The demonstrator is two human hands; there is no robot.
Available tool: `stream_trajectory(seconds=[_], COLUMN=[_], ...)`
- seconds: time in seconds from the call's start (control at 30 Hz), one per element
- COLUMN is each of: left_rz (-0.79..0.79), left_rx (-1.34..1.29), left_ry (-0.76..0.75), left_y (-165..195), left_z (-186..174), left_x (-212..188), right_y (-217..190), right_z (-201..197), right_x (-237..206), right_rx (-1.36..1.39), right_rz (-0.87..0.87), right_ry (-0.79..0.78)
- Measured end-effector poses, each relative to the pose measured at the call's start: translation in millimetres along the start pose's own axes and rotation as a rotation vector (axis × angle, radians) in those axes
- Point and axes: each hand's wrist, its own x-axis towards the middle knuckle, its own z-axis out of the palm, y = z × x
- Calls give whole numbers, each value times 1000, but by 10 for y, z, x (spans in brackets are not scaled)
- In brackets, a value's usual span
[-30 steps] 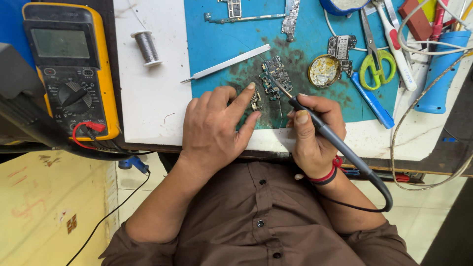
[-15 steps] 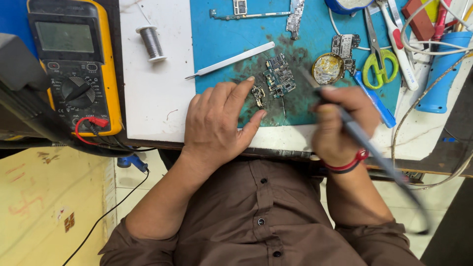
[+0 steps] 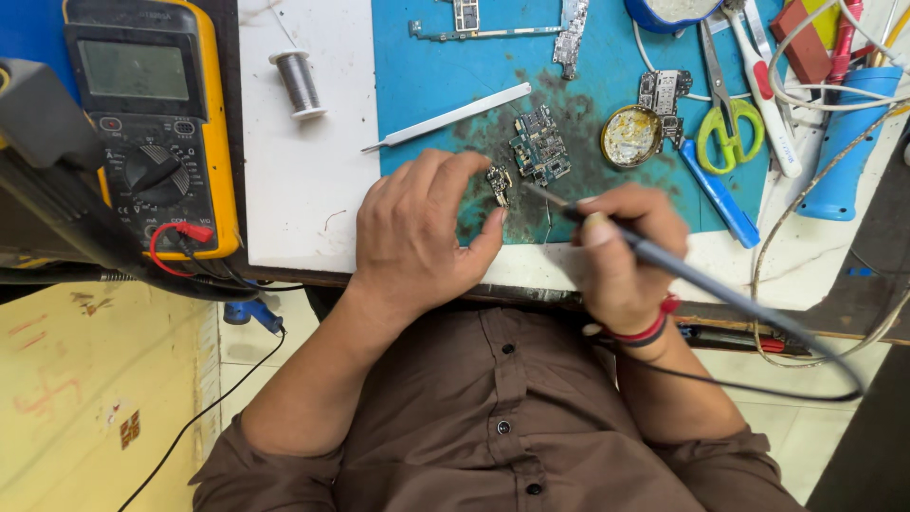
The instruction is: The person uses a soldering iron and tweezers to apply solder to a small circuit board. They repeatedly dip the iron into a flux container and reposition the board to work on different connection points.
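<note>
My left hand (image 3: 417,232) rests on the blue work mat (image 3: 427,85), its index finger and thumb pinching a small circuit board piece (image 3: 498,183). My right hand (image 3: 621,251) grips a grey soldering iron (image 3: 682,270) like a pen, its thin tip pointing up-left, close to the small piece. A larger green circuit board (image 3: 540,145) lies just beyond the tip. The iron's black cord loops off to the right.
A yellow multimeter (image 3: 152,123) with red and black leads sits at left. Solder wire spool (image 3: 300,82), metal tweezers (image 3: 445,117), round brass tin (image 3: 631,136), green-handled scissors (image 3: 725,114), blue tool (image 3: 716,194), more board strips (image 3: 493,24) and tangled cables lie around the mat.
The right hand with the iron swung out to the right, then came back toward the small board piece. The left hand stayed on the mat, fingers curling onto the piece.
</note>
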Motion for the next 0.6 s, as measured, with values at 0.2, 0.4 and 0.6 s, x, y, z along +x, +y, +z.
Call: stream_trajectory(seconds=[0.2,0.4,0.6], left_rz=[8,2,7], left_rx=[9,11,45], left_ry=[10,-3,6], left_y=[43,51,72], left_z=[-34,-36,-50], left_x=[22,12,42], right_y=[-116,-132,-147], right_z=[119,134,143], right_x=[87,104,138], right_rx=[-175,-232,-293], right_rz=[-58,-93,-118], right_ry=[-110,-87,-59])
